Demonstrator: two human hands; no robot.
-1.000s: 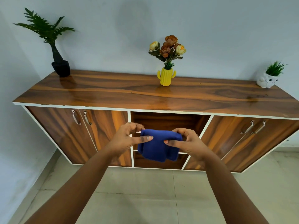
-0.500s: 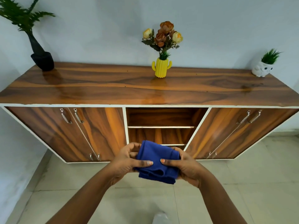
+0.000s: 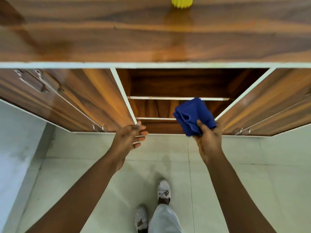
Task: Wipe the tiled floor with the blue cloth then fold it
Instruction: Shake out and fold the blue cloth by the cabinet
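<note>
The blue cloth (image 3: pixel 193 115) is bunched into a folded wad and held up in the air in front of the cabinet's open middle shelves. My right hand (image 3: pixel 207 140) grips it from below, thumb pressed on its lower edge. My left hand (image 3: pixel 130 137) hangs apart to the left, palm turned inward, fingers straight and spread, holding nothing. The pale tiled floor (image 3: pixel 252 165) lies below both hands.
A long wooden cabinet (image 3: pixel 151 39) with a white edge fills the upper view, doors shut on both sides of its open shelves (image 3: pixel 176 98). A yellow vase (image 3: pixel 181 2) stands on top. My two patterned shoes (image 3: pixel 163 190) stand on the tiles. A wall (image 3: pixel 15 140) is at left.
My left hand has let go of the cloth and moved away left; my right hand alone holds it now. The view has tilted down towards the floor and my feet.
</note>
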